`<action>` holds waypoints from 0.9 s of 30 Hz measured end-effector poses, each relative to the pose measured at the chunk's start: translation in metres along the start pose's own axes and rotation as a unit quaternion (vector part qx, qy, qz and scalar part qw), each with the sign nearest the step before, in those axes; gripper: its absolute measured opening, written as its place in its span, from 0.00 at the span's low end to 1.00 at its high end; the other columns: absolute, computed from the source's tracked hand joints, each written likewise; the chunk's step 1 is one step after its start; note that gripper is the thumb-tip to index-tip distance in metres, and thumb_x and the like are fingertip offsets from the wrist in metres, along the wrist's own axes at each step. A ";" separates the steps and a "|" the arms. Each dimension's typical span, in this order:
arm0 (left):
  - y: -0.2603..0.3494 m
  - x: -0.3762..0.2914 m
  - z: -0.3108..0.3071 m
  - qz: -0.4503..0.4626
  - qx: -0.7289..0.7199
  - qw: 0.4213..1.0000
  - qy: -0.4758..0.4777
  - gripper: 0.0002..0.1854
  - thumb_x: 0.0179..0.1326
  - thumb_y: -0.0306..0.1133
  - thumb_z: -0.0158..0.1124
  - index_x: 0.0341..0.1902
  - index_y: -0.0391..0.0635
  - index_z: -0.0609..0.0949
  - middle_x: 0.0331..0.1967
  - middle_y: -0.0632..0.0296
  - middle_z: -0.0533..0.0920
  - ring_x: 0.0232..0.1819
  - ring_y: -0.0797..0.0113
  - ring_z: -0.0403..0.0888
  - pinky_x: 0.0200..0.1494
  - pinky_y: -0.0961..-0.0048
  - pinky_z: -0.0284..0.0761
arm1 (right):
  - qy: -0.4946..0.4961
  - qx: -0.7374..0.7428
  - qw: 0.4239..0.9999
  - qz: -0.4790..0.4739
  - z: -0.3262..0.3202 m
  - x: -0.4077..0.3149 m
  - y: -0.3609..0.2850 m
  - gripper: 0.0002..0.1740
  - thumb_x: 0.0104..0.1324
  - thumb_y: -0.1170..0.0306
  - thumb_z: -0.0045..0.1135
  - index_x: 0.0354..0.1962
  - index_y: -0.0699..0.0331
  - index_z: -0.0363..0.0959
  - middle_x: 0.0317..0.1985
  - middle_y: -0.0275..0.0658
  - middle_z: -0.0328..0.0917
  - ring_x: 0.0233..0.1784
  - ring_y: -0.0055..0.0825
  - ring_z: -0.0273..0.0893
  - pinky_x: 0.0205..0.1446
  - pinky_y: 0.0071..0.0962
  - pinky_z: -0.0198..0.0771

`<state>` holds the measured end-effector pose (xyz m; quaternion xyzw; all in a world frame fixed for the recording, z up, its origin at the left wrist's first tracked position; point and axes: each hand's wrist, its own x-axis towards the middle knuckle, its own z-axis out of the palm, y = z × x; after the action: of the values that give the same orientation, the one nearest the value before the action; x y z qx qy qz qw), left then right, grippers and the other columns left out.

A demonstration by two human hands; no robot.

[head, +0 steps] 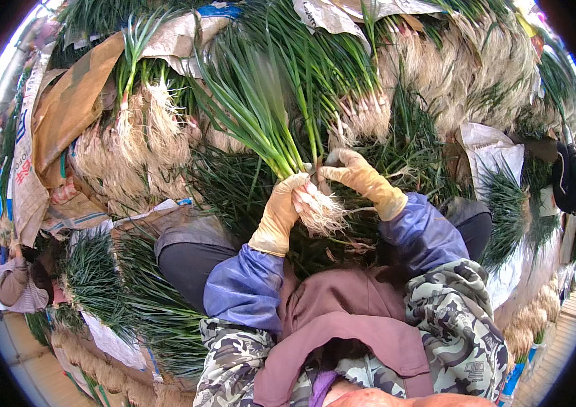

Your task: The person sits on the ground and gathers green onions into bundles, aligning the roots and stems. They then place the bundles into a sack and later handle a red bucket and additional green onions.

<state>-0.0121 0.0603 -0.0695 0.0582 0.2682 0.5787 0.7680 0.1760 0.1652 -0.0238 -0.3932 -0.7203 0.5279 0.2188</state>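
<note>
My left hand [282, 211], in a pale yellow rubber glove, is closed around a bunch of green onions [267, 137]. Their long leaves fan up and to the left, and the pale roots hang out at the right of the fist. Just right of it, my right hand [362, 178], gloved alike, has its fingertips at the base of a further green onion stalk [311, 119], close beside the bunch. Loose green leaves [237, 183] lie beneath and behind both hands. More green onions with whitish bulbs [364, 109] lie beyond my right hand.
Rooted green onions [140, 132] are heaped at the left beside a brown sack [74, 102]. Another rooty pile [461, 71] stands at the upper right. Bundles [94, 280] lie left of my knee, others [504, 219] at the right. Another person [21, 285] is at the far left.
</note>
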 end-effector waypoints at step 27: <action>0.005 -0.021 0.039 0.079 -0.053 0.995 -0.010 0.27 0.52 0.27 0.62 0.58 0.41 0.71 0.36 0.61 0.79 0.33 0.68 0.77 0.37 0.73 0.76 | 0.293 -0.421 0.858 -0.031 -0.004 0.050 0.036 0.14 0.56 0.60 0.59 0.36 0.59 0.73 0.26 0.45 0.74 0.30 0.40 0.78 0.32 0.40 0.73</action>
<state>-0.0021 0.0510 -0.0271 0.0442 0.2236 0.6506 0.7244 0.1607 0.2122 -0.0608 -0.5620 -0.7880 0.0276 0.2498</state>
